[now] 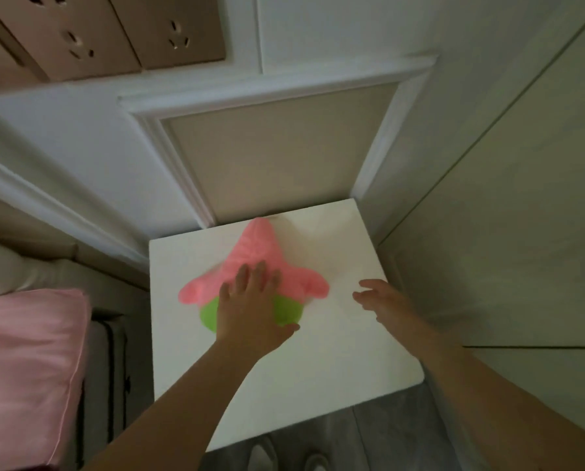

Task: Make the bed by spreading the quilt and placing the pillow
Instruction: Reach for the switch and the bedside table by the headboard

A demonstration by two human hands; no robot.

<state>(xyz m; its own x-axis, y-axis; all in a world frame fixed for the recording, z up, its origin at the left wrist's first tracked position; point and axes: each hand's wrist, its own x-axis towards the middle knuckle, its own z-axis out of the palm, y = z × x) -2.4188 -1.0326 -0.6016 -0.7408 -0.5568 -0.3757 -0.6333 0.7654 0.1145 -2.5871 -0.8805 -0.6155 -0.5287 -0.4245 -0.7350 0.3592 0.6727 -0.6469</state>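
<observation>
A pink star-shaped plush toy (257,249) with green shorts lies on a white bedside table (335,362). My left hand (250,304) rests flat on the toy's middle with fingers spread, not closed around it. My right hand (382,300) hovers open over the table top, just right of the toy, holding nothing. A pink pillow (26,362) lies at the left edge on the bed, with a white pillow (2,270) behind it. No quilt is in view.
A panelled white wall (274,158) stands behind the table and a plain wall (505,198) closes the right side. Wall sockets (121,32) sit at the top left. A dark gap separates the bed from the table. Slippers (284,453) show on the grey floor below.
</observation>
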